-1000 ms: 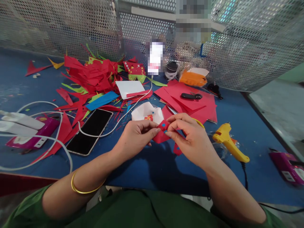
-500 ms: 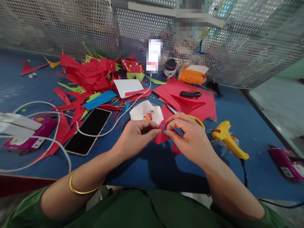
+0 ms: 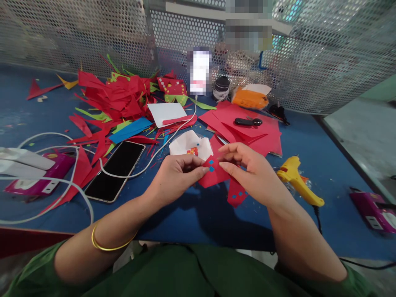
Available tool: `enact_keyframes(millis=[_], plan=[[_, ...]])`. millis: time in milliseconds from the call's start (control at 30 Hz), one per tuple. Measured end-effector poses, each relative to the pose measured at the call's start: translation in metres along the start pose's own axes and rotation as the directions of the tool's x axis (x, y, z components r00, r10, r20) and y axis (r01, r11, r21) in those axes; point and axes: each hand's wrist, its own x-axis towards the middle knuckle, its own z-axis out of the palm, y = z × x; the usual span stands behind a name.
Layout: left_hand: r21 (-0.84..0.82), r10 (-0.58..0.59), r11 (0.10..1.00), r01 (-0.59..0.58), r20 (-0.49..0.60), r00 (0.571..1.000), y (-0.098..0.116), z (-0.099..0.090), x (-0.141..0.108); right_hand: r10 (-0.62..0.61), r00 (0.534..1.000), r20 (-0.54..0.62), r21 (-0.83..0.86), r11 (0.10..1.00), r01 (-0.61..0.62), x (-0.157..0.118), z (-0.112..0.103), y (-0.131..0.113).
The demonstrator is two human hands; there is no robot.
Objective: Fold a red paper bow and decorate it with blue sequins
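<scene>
My left hand point(image 3: 177, 175) pinches the left edge of a red paper piece point(image 3: 216, 177) between thumb and fingers. Two small blue squares point(image 3: 211, 162) lie on that paper, close to my left fingertips. My right hand point(image 3: 249, 173) hovers over the paper's right side, thumb and forefinger apart with nothing visible between them. Below it is another red paper piece point(image 3: 235, 199) with several blue dots, partly covered by the hand. Just behind my hands sits a crumpled white sheet point(image 3: 182, 143) with small red and orange bits on it. A scissor blade point(image 3: 222, 140) pokes out beyond my right fingers.
Red and green paper scraps point(image 3: 120, 95) heap up at the back left. A black phone point(image 3: 116, 171) and white cable lie left. Red sheets point(image 3: 272, 132) are behind my right hand; a yellow glue gun point(image 3: 298, 181) lies to its right. A perforated metal screen point(image 3: 185, 33) closes the back.
My right fingers have come away from the red paper and spread apart, uncovering the blue squares. More of the dotted red piece below shows. My left hand stays in place.
</scene>
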Motion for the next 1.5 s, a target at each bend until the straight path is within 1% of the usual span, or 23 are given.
enact_keyframes(millis=[100,167,300,433,567,667,833,1067,1300,1400,1500], plan=[[-0.027,-0.041,0.999,0.041,0.009,0.999,0.001,0.0,0.0,0.09,0.994,0.059,0.017,0.996,-0.092,0.001,-0.003,-0.002],[-0.044,-0.059,0.997,0.059,0.009,0.998,0.002,-0.001,-0.001,0.105,0.993,0.056,0.025,0.994,-0.106,0.001,-0.003,-0.004],[-0.059,-0.058,0.997,0.059,0.025,0.998,0.002,-0.002,-0.002,0.085,0.996,0.023,0.032,0.996,-0.086,-0.001,0.0,-0.006],[0.012,-0.027,1.0,0.026,0.05,0.998,0.001,-0.001,-0.002,0.058,0.998,0.016,0.038,0.998,-0.058,-0.003,0.006,-0.005],[0.054,0.0,0.999,-0.002,0.042,0.999,0.0,0.0,0.0,0.027,1.0,0.015,0.039,0.999,-0.027,-0.004,0.01,-0.004],[0.069,0.011,0.998,-0.014,0.041,0.999,0.001,-0.001,0.0,0.022,1.0,-0.007,0.029,0.999,-0.022,-0.004,0.01,-0.004],[0.027,0.02,0.999,-0.021,0.028,0.999,0.002,-0.001,-0.001,0.008,0.999,-0.051,0.029,1.0,-0.007,-0.005,0.009,-0.006],[0.045,0.004,0.999,-0.006,0.032,0.999,0.0,-0.001,0.0,-0.006,0.998,-0.068,-0.034,0.999,0.004,-0.007,0.012,-0.01],[0.031,0.026,0.999,-0.027,0.034,0.999,-0.001,-0.003,0.0,-0.017,0.997,-0.075,-0.057,0.998,0.012,-0.006,0.012,-0.008],[0.048,0.028,0.998,-0.029,0.028,0.999,0.001,-0.003,0.0,-0.02,0.997,-0.077,-0.041,0.999,0.017,-0.005,0.011,-0.007],[0.007,0.013,1.0,-0.013,0.024,1.0,0.004,-0.004,0.0,-0.034,0.995,-0.096,-0.013,0.999,0.032,-0.005,0.01,-0.007]])
